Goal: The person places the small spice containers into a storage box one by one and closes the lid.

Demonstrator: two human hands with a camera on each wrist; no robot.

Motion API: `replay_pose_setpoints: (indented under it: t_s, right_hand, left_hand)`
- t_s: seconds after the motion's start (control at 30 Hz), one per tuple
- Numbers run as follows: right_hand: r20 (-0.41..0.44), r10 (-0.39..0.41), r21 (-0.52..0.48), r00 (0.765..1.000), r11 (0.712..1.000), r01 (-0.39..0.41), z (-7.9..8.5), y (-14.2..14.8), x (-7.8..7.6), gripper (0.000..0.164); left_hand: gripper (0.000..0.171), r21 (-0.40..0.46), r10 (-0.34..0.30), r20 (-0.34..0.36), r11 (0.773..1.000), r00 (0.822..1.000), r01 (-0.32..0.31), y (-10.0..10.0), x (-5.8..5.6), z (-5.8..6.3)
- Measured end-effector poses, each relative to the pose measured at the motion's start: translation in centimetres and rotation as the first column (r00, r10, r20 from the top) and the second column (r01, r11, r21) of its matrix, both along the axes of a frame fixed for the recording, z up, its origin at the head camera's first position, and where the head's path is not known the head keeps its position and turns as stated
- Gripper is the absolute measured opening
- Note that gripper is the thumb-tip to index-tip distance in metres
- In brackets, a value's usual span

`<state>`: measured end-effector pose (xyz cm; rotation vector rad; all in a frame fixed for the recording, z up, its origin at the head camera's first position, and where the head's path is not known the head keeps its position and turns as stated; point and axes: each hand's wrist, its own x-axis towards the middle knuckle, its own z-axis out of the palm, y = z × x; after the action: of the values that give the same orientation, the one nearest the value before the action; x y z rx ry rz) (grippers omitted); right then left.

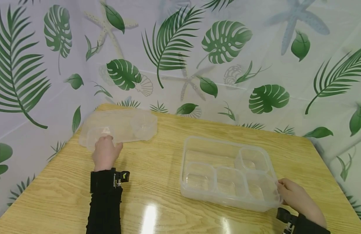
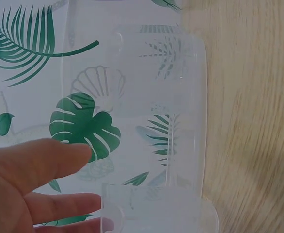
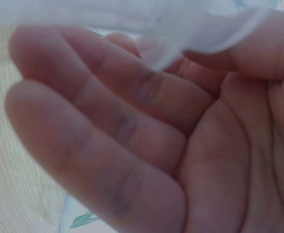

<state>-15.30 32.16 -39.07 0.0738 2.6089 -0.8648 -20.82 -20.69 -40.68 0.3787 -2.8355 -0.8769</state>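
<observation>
A clear plastic divided storage box (image 1: pixel 227 169) with several compartments sits right of centre on the table. My right hand (image 1: pixel 294 195) holds its right front corner, thumb on the rim (image 3: pixel 219 34) and fingers along the outer wall. At the back left lies a translucent plastic piece (image 1: pixel 119 120), flat, with raised shapes at its ends; whether it is a lid cannot be told. My left hand (image 1: pixel 105 152) is at its near left edge. In the left wrist view the thumb (image 2: pixel 50 160) is straight and spread from the fingers, whose tips meet a clear raised part (image 2: pixel 156 208).
The wood-grain table (image 1: pixel 148 169) stands against a white leaf-print cloth (image 1: pixel 180 42) at the back and sides. Bare tabletop lies between the two plastic things. Both wrists wear black straps (image 1: pixel 102 182) with small devices.
</observation>
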Motion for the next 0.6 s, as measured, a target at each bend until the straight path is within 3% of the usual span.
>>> replay_pose_setpoints:
  t_s: [0.6]
  right_hand:
    - [-0.003,-0.001,0.007,1.0,1.0,0.002,0.06,-0.08,0.01,0.052]
  left_hand:
    - [0.048,-0.009,-0.025,0.038,1.0,0.999,0.025,-0.1,-0.26,-0.61]
